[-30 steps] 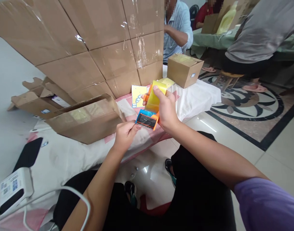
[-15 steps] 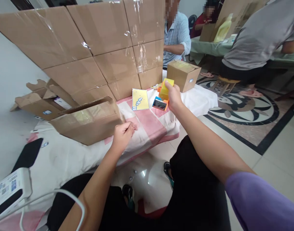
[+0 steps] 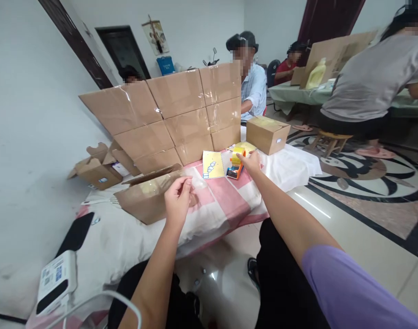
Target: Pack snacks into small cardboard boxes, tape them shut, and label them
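Observation:
My right hand [image 3: 252, 163] is at an orange and blue tape dispenser [image 3: 235, 172] with a yellow roll of tape [image 3: 238, 155]. The thumb touches the roll, and the other fingers are behind it, partly hidden. The dispenser is low over the pink and white cloth, close beside a yellow card [image 3: 213, 165] with blue-outlined drawings. My left hand [image 3: 178, 195] is raised before a brown cardboard box [image 3: 145, 196], thumb and fingers pinched together. A faint see-through bit shows at its fingertips, too unclear to name.
A tall taped cardboard screen [image 3: 188, 119] stands along the back. Behind the dispenser is a closed carton [image 3: 269, 135]; an opened box [image 3: 101, 172] lies at the left. A white device [image 3: 58, 279] with a cable sits near left. Other people sit behind the screen and at a green-covered table [image 3: 287, 95].
The view has tilted up and shifted left. The tape dispenser has turned in my right hand and looks lower. My left hand has risen, its pinched fingertips now pointing upward.

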Demonstrator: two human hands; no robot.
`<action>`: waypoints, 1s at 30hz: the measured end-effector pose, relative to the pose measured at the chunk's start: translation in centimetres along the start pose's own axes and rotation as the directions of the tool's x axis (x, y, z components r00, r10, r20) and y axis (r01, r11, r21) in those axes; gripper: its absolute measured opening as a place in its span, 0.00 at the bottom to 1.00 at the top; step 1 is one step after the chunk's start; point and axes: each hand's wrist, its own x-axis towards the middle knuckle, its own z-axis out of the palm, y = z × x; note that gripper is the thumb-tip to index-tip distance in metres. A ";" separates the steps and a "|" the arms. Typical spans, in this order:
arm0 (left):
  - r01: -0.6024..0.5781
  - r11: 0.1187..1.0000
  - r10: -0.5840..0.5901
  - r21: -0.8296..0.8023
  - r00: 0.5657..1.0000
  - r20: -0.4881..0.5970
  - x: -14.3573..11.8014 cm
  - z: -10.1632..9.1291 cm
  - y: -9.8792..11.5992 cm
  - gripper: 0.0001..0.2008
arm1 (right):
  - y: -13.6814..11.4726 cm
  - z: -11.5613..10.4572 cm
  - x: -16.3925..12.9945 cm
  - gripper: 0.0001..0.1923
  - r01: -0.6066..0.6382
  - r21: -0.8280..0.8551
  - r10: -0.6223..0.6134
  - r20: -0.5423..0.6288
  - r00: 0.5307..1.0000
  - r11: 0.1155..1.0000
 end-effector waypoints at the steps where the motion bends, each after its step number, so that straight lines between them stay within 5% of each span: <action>1: 0.002 1.000 -0.001 0.031 1.000 -0.022 0.1 -0.5 0.2 0.15 | -0.9 0.1 -0.2 0.15 0.019 -0.035 -0.021 -0.067 0.998 0.999; 3: -0.006 0.993 0.012 0.116 0.999 -0.048 0.4 -1.5 0.7 0.14 | -3.2 0.7 -1.4 0.13 0.123 -0.082 -0.129 -0.066 0.989 0.989; 4: -0.016 0.987 0.024 0.159 0.999 -0.044 0.5 -1.9 0.9 0.14 | -4.7 1.1 -2.5 0.10 0.219 -0.085 -0.218 0.025 0.976 0.972; 7: -0.072 0.961 0.076 0.268 0.997 -0.002 0.8 -2.8 1.6 0.13 | -9.0 2.7 -7.0 0.10 0.421 0.130 -0.434 0.434 0.790 0.898; 9: -0.121 0.940 0.122 0.320 0.992 0.018 0.8 -3.0 2.0 0.12 | -11.5 3.5 -10.0 0.11 0.448 0.241 -0.504 0.519 0.690 0.861; 11: -0.170 0.922 0.172 0.348 0.985 0.026 0.7 -3.0 2.3 0.12 | -13.2 4.0 -12.1 0.09 0.437 0.310 -0.535 0.534 0.655 0.844; 15: -0.179 0.932 0.172 0.315 0.984 0.048 0.8 -3.0 3.0 0.12 | -14.8 4.3 -13.4 0.06 0.426 0.365 -0.560 0.498 0.662 0.828; 18: -0.011 0.979 -0.007 0.203 0.996 0.091 1.7 -4.2 3.3 0.16 | -15.3 4.7 -13.5 0.06 0.514 0.317 -0.604 0.438 0.666 0.797; 21: 0.132 0.977 -0.133 0.165 0.991 -0.006 3.0 -6.8 3.3 0.20 | -15.5 5.5 -13.6 0.05 0.594 0.270 -0.652 0.333 0.681 0.758; 25: 0.016 0.897 0.100 0.442 0.966 -0.237 4.2 -10.4 2.3 0.13 | -16.3 6.2 -13.3 0.06 0.537 0.315 -0.611 0.225 0.759 0.783; 27: -0.015 0.793 0.195 0.609 0.953 -0.232 4.7 -11.4 1.4 0.09 | -17.1 6.2 -12.9 0.07 0.501 0.330 -0.585 0.246 0.773 0.801; 30: -0.021 0.672 0.145 0.740 0.984 -0.103 5.3 -12.0 -0.2 0.16 | -18.7 6.4 -12.4 0.07 0.478 0.312 -0.568 0.366 0.737 0.821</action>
